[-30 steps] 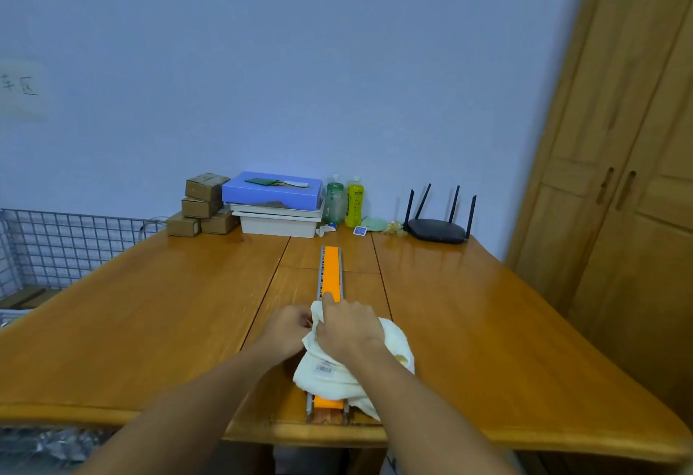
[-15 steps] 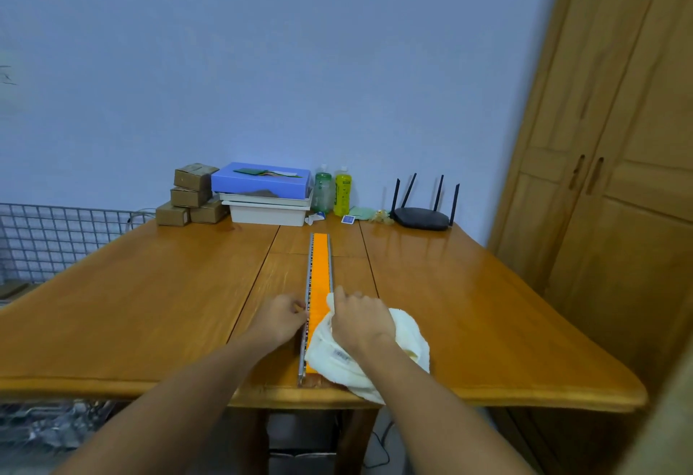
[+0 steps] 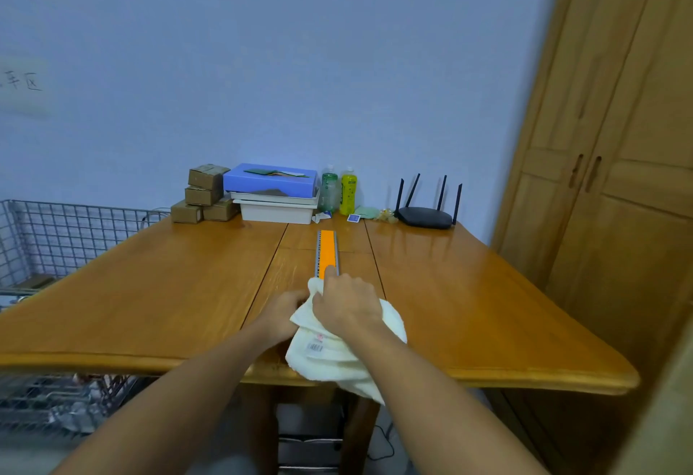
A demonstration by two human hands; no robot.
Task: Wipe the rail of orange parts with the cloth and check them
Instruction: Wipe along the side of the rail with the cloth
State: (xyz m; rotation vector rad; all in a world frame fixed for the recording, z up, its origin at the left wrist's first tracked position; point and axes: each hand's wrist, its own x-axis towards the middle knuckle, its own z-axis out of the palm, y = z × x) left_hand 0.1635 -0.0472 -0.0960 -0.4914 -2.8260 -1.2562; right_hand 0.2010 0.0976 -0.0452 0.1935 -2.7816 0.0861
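A long grey rail of orange parts [image 3: 327, 252] lies down the middle of the wooden table [image 3: 468, 306], pointing away from me. Its near part is hidden under a cream cloth [image 3: 339, 358] that hangs over the table's front edge. My right hand [image 3: 347, 306] presses the cloth onto the rail, with one finger stretched forward onto the orange strip. My left hand [image 3: 287, 309] rests beside the rail on the left, touching the cloth's edge; its fingers are partly hidden by the cloth.
At the table's far edge stand small cardboard boxes [image 3: 204, 193], a blue box on white trays [image 3: 273, 191], two bottles [image 3: 339, 189] and a black router [image 3: 425, 212]. A wire basket [image 3: 56, 238] is at the left, a wooden wardrobe [image 3: 618, 174] at the right.
The cloth and my right hand have slid forward over the rail, covering its near end, which showed half a second ago. My left hand stays at the rail's left side.
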